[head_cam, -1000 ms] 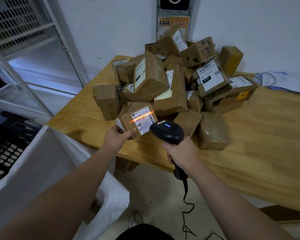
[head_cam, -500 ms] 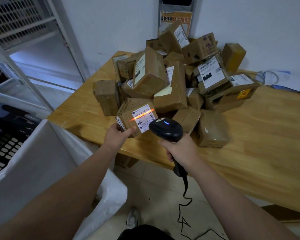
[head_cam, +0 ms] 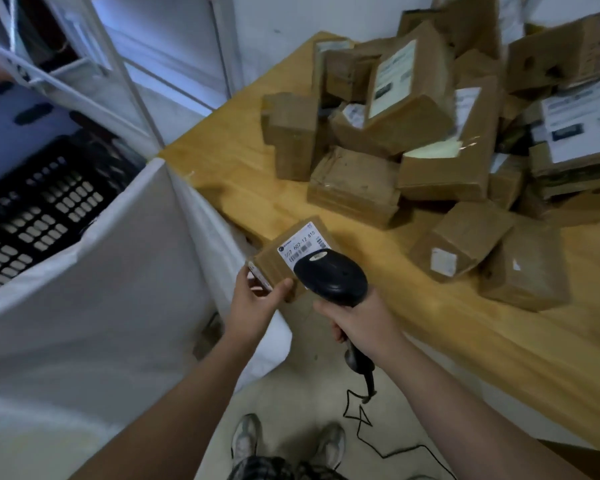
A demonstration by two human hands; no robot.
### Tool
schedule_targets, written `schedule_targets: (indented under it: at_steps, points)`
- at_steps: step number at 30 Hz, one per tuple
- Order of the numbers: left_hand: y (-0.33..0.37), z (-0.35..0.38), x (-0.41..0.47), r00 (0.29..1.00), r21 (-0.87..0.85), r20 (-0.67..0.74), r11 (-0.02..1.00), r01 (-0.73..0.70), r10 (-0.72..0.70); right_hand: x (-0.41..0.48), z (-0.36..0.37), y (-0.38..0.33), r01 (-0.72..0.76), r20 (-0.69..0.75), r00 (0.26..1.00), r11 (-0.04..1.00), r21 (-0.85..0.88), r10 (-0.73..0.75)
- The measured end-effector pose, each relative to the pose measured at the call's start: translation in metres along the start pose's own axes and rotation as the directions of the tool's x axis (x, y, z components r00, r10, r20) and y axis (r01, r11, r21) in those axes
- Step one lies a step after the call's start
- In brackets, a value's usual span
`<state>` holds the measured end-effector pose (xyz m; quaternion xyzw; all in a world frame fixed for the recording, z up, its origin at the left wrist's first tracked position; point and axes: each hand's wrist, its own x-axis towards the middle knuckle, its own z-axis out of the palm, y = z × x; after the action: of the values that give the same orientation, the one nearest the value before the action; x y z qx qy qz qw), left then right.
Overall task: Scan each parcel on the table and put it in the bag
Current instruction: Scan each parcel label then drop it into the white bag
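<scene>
1. Left hand [head_cam: 257, 299] grips the small cardboard parcel [head_cam: 274, 270] by its near corner. The thumb is curled onto the near face and the fingers wrap the left side.
2. The parcel sits at 12 o'clock of that hand, tilted, with its white shipping label [head_cam: 300, 245] facing up. Printed digits and barcodes are readable in part.
3. The parcel is at the near-left edge of the wooden table [head_cam: 465, 341], just beside the wall of the white bag [head_cam: 118, 271]. Cannot tell if its far end rests on the wood.
4. The bag stands open at 9 o'clock of the left hand, its rim folded over.
5. Right hand [head_cam: 357, 320] is wrapped tight round the handle of the black barcode scanner [head_cam: 331, 277]. The scanner head is at 3 o'clock of the parcel and covers the label's near-right corner.
6. The scanner cable [head_cam: 361, 417] hangs to the floor at 6 o'clock of the right hand, in loose kinks.
7. A pile of brown parcels [head_cam: 413, 133] lies on the table at 1 o'clock of the held parcel, well apart from it. Several have white labels, which are blurred.
8. A black slotted crate [head_cam: 32, 209] sits behind the bag at 10 o'clock.
9. The person's grey shoes [head_cam: 246, 438] are on the tile at 6 o'clock.
</scene>
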<state>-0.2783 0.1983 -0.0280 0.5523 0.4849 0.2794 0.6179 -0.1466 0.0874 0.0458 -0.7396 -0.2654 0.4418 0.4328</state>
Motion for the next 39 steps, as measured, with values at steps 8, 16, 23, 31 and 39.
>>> schedule_targets:
  at_steps: [8,16,23,31,39]
  points:
    - [-0.119,-0.127,-0.010,0.868,0.110,-0.434,0.943,0.315,-0.240,0.044,0.106,0.059,-0.140,0.205,0.963,0.973,-0.186,0.177]
    - [-0.213,-0.187,0.093,0.951,0.963,-0.233,0.087,0.255,-0.204,0.124,0.204,0.109,-0.127,0.288,0.933,0.944,-0.304,0.218]
    - [-0.326,-0.199,0.147,0.927,0.986,-0.132,-0.144,0.086,-0.350,0.191,0.261,0.174,-0.138,0.323,0.905,0.910,-0.391,0.276]
    - [-0.387,-0.217,0.166,0.893,0.974,-0.212,-0.161,0.160,-0.397,0.228,0.302,0.209,-0.149,0.359,0.871,0.875,-0.460,0.337]
    - [-0.317,-0.206,0.162,0.920,0.984,-0.156,-0.140,0.112,-0.361,0.208,0.271,0.194,-0.116,0.335,0.900,0.896,-0.429,0.277]
